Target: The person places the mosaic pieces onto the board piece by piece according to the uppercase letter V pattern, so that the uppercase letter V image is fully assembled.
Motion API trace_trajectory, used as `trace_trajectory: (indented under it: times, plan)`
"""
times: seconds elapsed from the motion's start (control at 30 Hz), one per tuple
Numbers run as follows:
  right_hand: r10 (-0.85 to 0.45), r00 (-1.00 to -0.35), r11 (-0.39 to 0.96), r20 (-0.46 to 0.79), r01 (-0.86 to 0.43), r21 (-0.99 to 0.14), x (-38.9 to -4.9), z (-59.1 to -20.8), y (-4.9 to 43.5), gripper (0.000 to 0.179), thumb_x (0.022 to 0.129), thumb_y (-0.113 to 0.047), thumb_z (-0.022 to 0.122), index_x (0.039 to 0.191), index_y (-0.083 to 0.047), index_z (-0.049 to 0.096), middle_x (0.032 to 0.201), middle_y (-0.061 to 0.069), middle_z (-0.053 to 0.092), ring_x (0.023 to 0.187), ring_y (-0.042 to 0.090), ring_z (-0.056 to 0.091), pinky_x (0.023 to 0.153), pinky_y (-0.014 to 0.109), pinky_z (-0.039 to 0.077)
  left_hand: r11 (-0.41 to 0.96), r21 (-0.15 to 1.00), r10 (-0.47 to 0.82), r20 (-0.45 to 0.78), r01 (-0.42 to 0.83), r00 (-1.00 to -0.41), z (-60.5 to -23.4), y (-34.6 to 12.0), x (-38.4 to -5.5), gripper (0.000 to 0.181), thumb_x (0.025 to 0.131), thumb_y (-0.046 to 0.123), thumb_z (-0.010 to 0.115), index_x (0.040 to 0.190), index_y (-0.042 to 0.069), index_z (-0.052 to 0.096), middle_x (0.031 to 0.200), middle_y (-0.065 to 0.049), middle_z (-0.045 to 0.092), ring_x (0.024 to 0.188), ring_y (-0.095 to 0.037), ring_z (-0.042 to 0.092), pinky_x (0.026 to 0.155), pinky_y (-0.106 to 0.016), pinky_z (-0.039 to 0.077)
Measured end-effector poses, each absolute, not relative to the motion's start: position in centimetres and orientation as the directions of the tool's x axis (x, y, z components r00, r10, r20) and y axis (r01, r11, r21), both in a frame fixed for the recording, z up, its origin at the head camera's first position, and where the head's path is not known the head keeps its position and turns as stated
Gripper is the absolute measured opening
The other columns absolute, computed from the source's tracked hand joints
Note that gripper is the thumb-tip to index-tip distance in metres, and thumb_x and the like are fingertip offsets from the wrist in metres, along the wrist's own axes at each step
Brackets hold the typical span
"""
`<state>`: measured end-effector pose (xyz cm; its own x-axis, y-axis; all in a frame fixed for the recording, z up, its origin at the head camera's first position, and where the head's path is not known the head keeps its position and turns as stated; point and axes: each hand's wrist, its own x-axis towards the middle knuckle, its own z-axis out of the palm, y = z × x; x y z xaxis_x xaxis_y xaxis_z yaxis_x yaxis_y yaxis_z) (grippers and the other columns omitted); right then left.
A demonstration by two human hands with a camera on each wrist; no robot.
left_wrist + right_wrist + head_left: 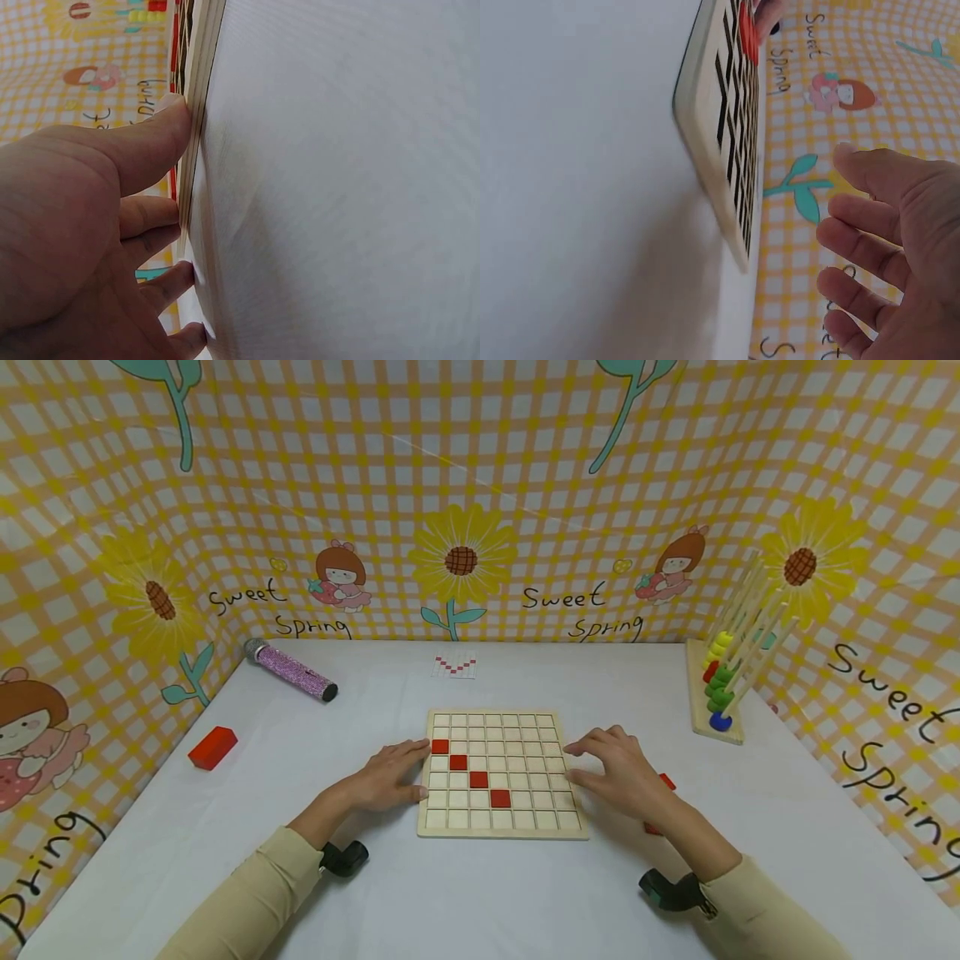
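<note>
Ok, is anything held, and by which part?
Nothing held: left grip only touches the board at its left edge; right grip is empty beside it.

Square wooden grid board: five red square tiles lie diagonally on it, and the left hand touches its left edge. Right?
Not five: the head view shows four red square tiles lying diagonally on the board; the left hand touches its left edge.

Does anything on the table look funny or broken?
I see nothing spilled or broken. One odd bit: the red squares on the wooden board make just one slanting line, but the little card behind it shows a red V, so they don't match. The sparkly microphone lies slantwise too.
</note>
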<state>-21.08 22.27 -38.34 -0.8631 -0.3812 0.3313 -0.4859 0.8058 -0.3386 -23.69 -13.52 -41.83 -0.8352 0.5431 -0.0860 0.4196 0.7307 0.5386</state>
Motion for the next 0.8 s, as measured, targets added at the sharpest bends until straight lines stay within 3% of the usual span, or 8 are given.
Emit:
trace_trajectory:
  times: [0.27,0.8]
  plan:
    - [-0.326,-0.888,0.837,0.326,-0.431,-0.337,-20.6,-38.8,25.7,0.029,0.077,-0.016,0.077,0.103,-0.007,0.07,0.1,0.006,0.067,0.098,0.027,0.049,0.082,0.043,0.032,0.73,0.544,0.541,-0.09,0.413,-0.836,-41.8,-13.5,-23.7,0.07,0.091,0.028,0.061,0.147,0.003,0.029,0.157,-0.013,0.024,0.143,-0.04,0.019,0.113,-0.061,0.016]
    - [-0.233,-0.948,0.892,0.215,-0.296,-0.34,-20.0,-39.5,30.9,0.031,0.08,-0.02,0.073,0.108,-0.006,0.069,0.105,0.012,0.065,0.101,0.03,0.045,0.076,0.041,0.034,0.748,0.527,0.527,-0.1,0.405,-0.844,-41.7,-13.4,-23.6,0.07,0.091,0.029,0.062,0.148,0.004,0.029,0.157,-0.011,0.023,0.144,-0.039,0.018,0.115,-0.059,0.015]
